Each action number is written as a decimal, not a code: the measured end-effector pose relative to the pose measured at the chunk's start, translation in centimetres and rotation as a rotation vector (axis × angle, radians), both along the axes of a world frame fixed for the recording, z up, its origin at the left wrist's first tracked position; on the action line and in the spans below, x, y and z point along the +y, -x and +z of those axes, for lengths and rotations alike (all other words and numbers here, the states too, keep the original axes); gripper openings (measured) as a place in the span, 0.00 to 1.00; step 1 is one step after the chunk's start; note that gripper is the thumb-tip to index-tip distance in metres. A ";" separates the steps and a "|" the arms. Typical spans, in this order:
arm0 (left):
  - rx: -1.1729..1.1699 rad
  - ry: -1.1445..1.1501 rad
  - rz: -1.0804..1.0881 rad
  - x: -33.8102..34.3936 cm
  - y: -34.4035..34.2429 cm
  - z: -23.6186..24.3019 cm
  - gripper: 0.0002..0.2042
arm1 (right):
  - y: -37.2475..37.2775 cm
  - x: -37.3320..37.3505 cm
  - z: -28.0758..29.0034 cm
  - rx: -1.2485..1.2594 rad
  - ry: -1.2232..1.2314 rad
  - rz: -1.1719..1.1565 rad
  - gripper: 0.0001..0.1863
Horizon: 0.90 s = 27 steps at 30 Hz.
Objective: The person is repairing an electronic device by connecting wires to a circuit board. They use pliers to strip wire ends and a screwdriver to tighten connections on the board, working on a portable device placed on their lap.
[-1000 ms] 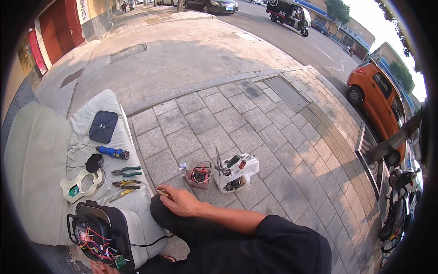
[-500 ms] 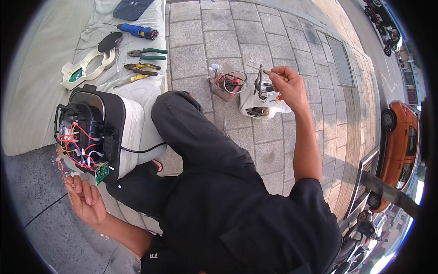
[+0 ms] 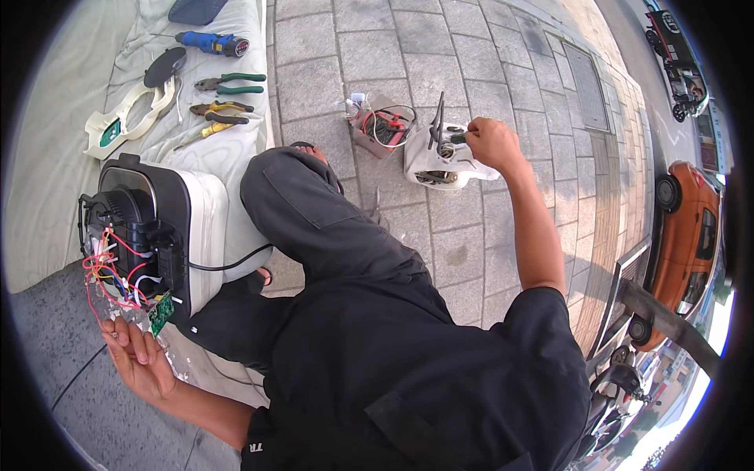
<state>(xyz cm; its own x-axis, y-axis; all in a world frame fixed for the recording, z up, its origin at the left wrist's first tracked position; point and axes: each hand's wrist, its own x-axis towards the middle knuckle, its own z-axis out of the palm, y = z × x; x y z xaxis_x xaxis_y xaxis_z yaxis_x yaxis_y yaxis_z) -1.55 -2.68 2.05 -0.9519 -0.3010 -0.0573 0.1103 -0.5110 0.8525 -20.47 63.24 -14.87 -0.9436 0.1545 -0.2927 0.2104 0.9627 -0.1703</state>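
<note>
- One couch (image 3: 59, 180), pale cloth; behind and under the landmark, the opened appliance
- One appliance (image 3: 208, 228), white and black, on its side, underside open, loose wiring spilling out; the piece being worked on, at the couch's near end
- One tool container (image 3: 440, 166), white plastic, cut open, on the paving well to the right of the appliance
- One box (image 3: 366, 141), greyish, red and dark bits inside; right of the appliance, short of the container
- One right hand (image 3: 495, 145), far right of the appliance; half a second ago raised with a thin tool, now dropped to the container, fingers curled at a dark handle (image 3: 457, 139); the thin tool no longer shows, whether anything is gripped I cannot tell; reads as a tool exchange, the wiring seemingly on hold
- One left hand (image 3: 140, 357), just below the appliance, fingertips pinched, pose nearly unchanged
- Pliers, two pairs (image 3: 229, 89) (image 3: 210, 108), above the appliance, untouched
- One circuit board (image 3: 161, 314), green, hanging at the appliance's lower edge
- One red wire (image 3: 89, 298), running from the appliance to the left fingertips, apparently kept in place
</note>
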 end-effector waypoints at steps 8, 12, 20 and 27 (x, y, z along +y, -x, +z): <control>-0.017 0.021 0.012 0.3 0.1 0.0 0.10 | -0.2 -1.3 -0.6 0.071 -0.053 0.071 0.13; -0.046 0.050 0.072 0.7 0.1 -0.4 0.11 | 0.9 -1.8 -2.6 0.055 -0.090 0.181 0.13; -0.035 0.093 0.174 1.7 -0.8 0.7 0.10 | 3.7 -11.4 0.7 0.188 -0.266 0.441 0.13; 0.004 0.105 0.194 2.7 0.1 0.5 0.10 | 9.5 -29.5 2.7 0.300 0.507 0.639 0.19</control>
